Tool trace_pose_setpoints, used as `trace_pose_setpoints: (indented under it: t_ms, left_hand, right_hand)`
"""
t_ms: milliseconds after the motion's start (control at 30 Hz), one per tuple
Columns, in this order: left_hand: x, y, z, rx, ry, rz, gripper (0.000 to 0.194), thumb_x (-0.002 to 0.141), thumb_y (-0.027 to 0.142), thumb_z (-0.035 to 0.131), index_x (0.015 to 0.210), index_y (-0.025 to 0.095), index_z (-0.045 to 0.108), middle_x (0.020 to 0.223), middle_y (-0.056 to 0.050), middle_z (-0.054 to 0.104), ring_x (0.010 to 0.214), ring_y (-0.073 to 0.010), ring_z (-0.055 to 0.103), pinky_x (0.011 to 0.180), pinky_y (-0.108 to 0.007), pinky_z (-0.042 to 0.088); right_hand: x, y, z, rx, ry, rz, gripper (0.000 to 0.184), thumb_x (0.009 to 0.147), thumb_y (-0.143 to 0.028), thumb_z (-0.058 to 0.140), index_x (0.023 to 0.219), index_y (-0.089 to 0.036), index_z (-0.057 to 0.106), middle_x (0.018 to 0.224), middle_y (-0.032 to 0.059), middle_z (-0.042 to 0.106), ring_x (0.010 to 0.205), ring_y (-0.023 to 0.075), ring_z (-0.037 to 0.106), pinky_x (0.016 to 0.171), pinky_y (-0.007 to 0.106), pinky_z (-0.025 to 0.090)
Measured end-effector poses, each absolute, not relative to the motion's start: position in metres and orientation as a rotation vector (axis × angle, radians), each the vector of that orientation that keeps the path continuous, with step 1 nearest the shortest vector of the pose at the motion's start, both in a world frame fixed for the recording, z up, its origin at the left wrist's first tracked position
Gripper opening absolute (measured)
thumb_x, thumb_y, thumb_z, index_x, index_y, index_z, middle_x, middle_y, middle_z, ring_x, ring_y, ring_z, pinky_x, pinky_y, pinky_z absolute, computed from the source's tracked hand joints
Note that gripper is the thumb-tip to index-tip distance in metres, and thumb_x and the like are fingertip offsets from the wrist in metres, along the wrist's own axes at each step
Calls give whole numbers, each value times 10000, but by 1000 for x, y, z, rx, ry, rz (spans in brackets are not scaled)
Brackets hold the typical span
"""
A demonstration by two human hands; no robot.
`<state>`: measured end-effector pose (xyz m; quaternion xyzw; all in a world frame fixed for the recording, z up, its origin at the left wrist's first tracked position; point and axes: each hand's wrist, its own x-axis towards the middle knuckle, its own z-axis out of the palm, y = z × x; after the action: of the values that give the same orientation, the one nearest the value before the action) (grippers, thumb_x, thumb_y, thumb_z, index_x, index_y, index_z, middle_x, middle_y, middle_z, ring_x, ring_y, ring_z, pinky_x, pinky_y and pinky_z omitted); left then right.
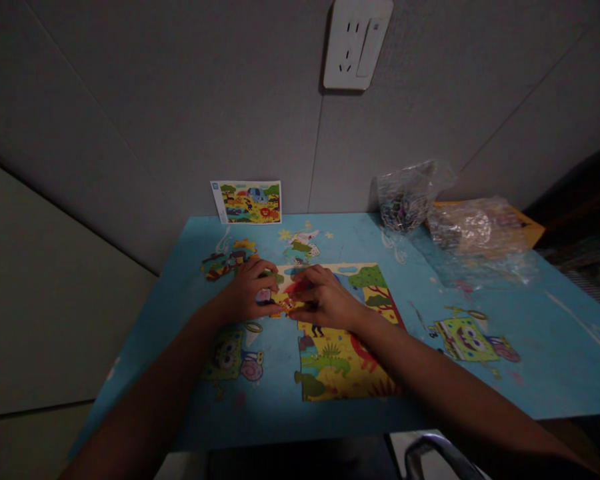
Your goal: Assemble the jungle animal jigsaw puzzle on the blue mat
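Note:
A partly assembled jigsaw puzzle [325, 373] with animals and trees lies flat on the table, its left edge jagged. At its upper left, my left hand [250, 293] curls its fingers and thumb around the outer side of a yellow-and-orange puzzle piece [286, 305]. From the other side my right hand [327, 300] has its fingers bent down onto the same piece, its wrist over the puzzle. The fingers partly hide how that piece meets the others. Just behind my left hand lie several loose puzzle pieces [217, 265].
A reference picture card [253, 203] leans against the wall at the back. Back right on the blue printed table [280, 420] are a clear plastic bag with dark contents [403, 207] and a crumpled plastic wrapper [475, 230] over something yellow. A socket [359, 45] is on the wall.

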<state>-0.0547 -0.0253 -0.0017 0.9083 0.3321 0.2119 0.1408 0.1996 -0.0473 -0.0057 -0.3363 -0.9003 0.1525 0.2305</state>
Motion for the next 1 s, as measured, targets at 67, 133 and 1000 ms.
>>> trace_pose_setpoints:
  t_ms: [67,133,1000]
  left_hand:
    - [-55,-25,-2,2628,951,628,287,783,435,803,871,189,686,1194,-114,602,1133,-295,526,1033,-483,414]
    - [-55,-24,-3,2636,941,643,291,775,431,810,871,186,684,1192,-114,604,1129,-294,531,1031,-477,412]
    - [-58,-20,-11,2635,975,625,337,733,448,848,892,200,684,1218,-98,609,1135,-282,527,1061,-478,387]
  right_hand:
    - [200,-48,-5,-928,-2478,417,330,807,-513,779,945,-217,819,1189,120,631,1148,305,558,1001,479,429]
    - [200,-49,-4,-934,-2478,420,325,811,-498,778,962,-213,817,1187,125,631,1151,308,557,1003,483,431]
    - [200,-46,-16,-929,-2428,373,214,867,-408,741,927,-209,793,1193,117,646,1128,294,562,970,468,450]
